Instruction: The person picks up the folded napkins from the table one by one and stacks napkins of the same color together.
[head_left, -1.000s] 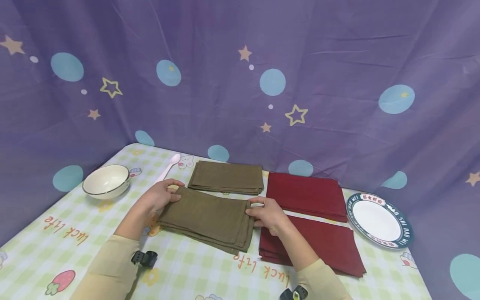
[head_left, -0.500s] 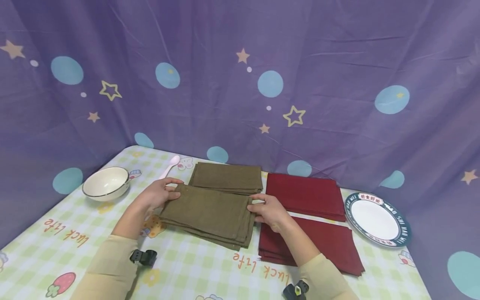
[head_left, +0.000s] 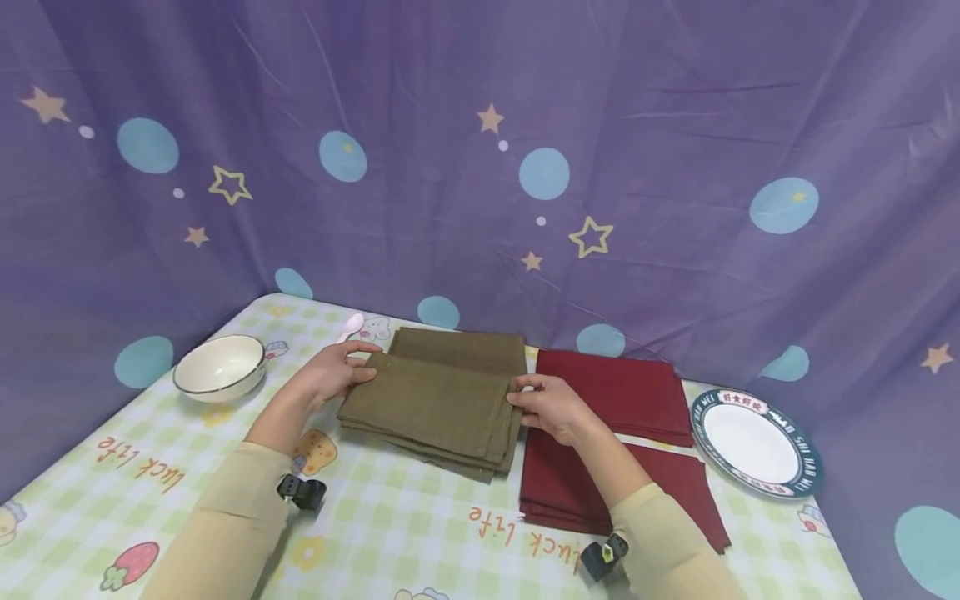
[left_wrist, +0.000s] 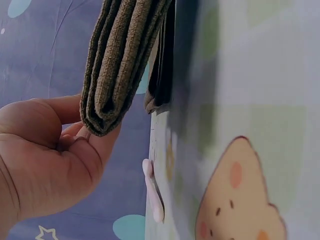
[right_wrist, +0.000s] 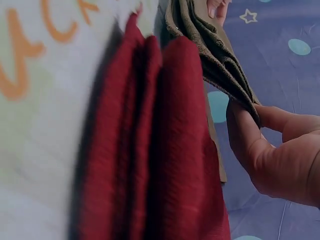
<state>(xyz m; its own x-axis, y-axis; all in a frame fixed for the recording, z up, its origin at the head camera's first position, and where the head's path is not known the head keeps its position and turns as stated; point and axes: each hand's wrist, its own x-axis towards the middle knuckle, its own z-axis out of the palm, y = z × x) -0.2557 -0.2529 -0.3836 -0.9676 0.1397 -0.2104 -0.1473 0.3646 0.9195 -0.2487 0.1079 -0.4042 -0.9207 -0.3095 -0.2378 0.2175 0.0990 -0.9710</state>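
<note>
Centrally in frame, folded brown cloth runs lengthwise left to right, left hand pinching its left end, right hand its right, neither nearer, second brown cloth partly hidden just above.

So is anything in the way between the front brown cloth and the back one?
Nothing visible. The left hand and right hand hold the front cloth by its ends; in the head view it partly hides the back cloth, with no object showing between.
</note>
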